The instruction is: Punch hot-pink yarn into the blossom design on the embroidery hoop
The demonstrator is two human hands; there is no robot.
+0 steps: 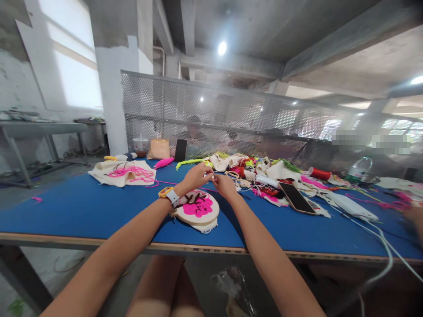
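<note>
My left hand (199,175) and my right hand (224,185) meet above the table with fingertips pinched together. Something small and pale shows between them, too small to name. Just below lies an embroidery hoop (211,214) holding cream cloth, with a pink tufted blossom (198,206) and dark brown branches worked on it. My left forearm and wrist overlap the hoop's left side. A strand of pink yarn (165,182) runs over the table from the left toward my hands. To the right of my right wrist a thin dark blue stick (244,195) lies on the table.
Cream cloth (102,171) with loose pink yarn lies left on the blue table (66,211). Behind stand a phone (180,150) and a paper bag (159,149). Rightward are heaped yarn scraps, scissors (243,182), another phone (297,199), a white power strip (353,207) and a bottle (360,169). Another person's hand (414,218) is far right.
</note>
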